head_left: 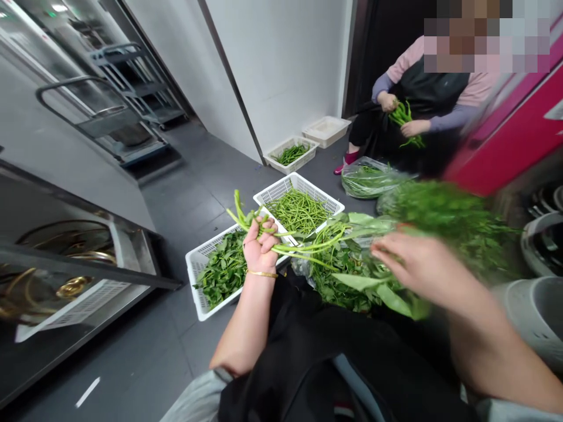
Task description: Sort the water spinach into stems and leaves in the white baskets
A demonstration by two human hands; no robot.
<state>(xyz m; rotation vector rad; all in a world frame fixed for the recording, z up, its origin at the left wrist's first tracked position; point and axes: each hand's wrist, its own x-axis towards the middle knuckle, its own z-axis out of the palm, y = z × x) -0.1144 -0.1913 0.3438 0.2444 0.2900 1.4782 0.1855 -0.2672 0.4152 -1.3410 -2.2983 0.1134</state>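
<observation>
My left hand [260,246] is closed around several long green stems [323,243], their bare ends sticking up past the fingers. To the right, broad leaves [372,281] hang at the other end of these leafy greens. There my right hand [409,258], smeared by motion, pinches the leafy part. Below the stems lies a heap of loose leafy greens [343,275], partly in clear plastic. A white basket [199,299] of picked leaves stands beneath and left of my left hand. Beyond it, a second white basket [336,206] holds long green beans.
A co-worker [444,99] sits at the back right with green peppers or beans in both hands. Near them are a plastic bag of greens [372,179] and two further baskets [328,132]. Blurred feathery greens [448,220] lie right; a metal shelf [145,264] stands left, carts [105,126] behind.
</observation>
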